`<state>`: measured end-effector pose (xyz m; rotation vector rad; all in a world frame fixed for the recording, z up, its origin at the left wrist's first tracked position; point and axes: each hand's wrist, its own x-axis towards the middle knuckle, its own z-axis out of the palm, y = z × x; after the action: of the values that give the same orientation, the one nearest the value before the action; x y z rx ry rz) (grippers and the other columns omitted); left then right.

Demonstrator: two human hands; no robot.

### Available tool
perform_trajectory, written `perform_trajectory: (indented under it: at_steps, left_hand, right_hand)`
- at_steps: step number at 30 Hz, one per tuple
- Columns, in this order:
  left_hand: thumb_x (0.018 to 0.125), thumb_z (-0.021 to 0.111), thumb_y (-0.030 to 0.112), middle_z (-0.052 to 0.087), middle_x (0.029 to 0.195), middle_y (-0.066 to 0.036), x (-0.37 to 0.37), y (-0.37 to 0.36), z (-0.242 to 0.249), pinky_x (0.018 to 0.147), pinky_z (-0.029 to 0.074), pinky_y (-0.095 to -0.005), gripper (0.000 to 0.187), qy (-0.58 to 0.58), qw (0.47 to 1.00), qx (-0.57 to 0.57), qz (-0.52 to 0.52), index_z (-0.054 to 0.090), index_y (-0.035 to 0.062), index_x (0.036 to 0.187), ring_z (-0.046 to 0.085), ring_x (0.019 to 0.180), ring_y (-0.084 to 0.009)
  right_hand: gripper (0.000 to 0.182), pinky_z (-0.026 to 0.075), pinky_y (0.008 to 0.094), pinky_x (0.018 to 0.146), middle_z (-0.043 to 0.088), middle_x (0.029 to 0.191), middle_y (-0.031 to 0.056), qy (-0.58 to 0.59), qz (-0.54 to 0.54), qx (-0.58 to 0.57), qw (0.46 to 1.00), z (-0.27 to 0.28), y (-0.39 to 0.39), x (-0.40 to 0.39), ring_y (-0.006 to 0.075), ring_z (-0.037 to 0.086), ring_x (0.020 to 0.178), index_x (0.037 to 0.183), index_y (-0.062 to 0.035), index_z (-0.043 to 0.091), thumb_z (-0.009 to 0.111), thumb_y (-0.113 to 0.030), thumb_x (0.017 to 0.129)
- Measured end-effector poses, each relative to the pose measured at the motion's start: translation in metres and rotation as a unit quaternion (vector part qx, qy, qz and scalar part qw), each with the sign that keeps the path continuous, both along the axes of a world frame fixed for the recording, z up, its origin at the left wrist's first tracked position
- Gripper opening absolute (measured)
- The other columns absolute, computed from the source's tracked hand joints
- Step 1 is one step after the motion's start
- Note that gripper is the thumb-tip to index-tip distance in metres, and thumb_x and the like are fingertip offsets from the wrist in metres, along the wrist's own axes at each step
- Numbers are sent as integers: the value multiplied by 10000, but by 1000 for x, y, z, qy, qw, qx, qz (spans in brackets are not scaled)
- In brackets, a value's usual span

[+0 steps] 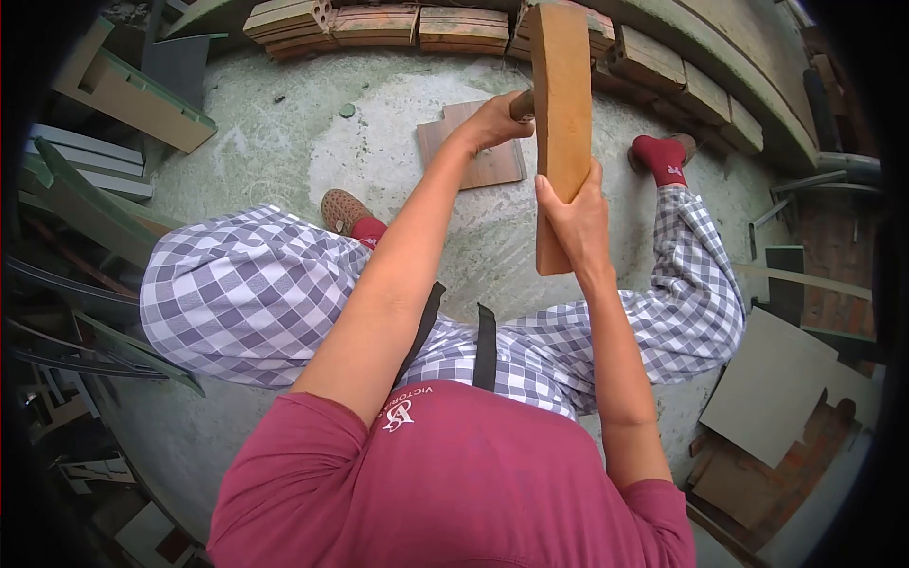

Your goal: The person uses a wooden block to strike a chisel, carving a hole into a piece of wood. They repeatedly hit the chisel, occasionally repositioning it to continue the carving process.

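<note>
A long orange-brown wooden block (pixel 563 123) stands up in front of me, its lower end over the floor between my knees. Near its lower part my right hand (pixel 578 213) grips it, thumb on the near face. Left of the block's upper half, my left hand (pixel 494 123) is closed round a dark, round-ended rod (pixel 522 106) whose far end is hidden by the block or ends against it; I cannot tell which. Below my left hand, flat brown wooden boards (pixel 492 168) lie on the concrete floor.
Stacked bricks (pixel 374 24) line the curved wall at the back. Board offcuts (pixel 142 99) and strips lean at the left. A grey panel (pixel 769 383) and brown sheets lie at the right. My feet rest on the floor either side of the boards.
</note>
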<state>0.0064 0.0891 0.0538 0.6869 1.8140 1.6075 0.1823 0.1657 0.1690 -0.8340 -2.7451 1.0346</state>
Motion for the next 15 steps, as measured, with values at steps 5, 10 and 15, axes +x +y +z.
perform_trajectory:
  at_steps: [5, 10, 15]
  left_hand:
    - [731, 675, 81, 632, 903, -11, 9, 3, -6, 742, 483, -306, 338, 39, 999, -13, 0, 586, 92, 1057, 564, 812, -137]
    - [676, 711, 102, 610, 833, -127, 57, 15, -5, 722, 470, -375, 247, 204, 979, -20, 19, 531, 47, 836, 582, 789, -323]
    - [662, 701, 127, 544, 834, -75, 134, 7, -76, 777, 428, -408, 240, 420, 907, 11, 30, 538, 105, 837, 523, 853, -305]
  right_hand:
    - [548, 497, 340, 755, 634, 940, 178, 40, -66, -177, 981, -7, 8, 17, 240, 639, 853, 1172, 8, 479, 656, -370, 817]
    - [522, 483, 314, 747, 604, 964, 145, 78, -108, -202, 970, -25, 27, 31, 184, 600, 855, 1154, 21, 480, 642, -368, 847]
    - [515, 470, 315, 762, 582, 961, 117, 109, -147, -185, 966, -31, 43, 39, 177, 574, 856, 1129, 27, 477, 617, -394, 867]
